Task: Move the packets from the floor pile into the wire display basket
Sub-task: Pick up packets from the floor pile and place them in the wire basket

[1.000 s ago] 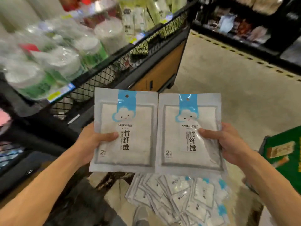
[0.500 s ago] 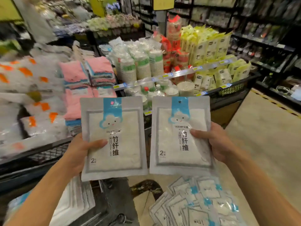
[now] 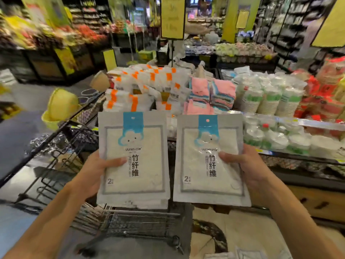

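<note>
2 flat glossy rectangular packets (image 3: 133,159) upright; left hand (image 3: 95,171), right hand (image 3: 248,169) fingers pinching each.

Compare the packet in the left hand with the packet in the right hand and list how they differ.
The left packet is held slightly higher than the right packet. The left hand grips its packet at the left edge, thumb across the front; the right hand grips at the right edge. The left packet's bottom shows stacked edges, possibly several packets; the right packet's shows fewer. Both are upright, face forward, grey-white with a blue cloud tab and the same print.
</note>
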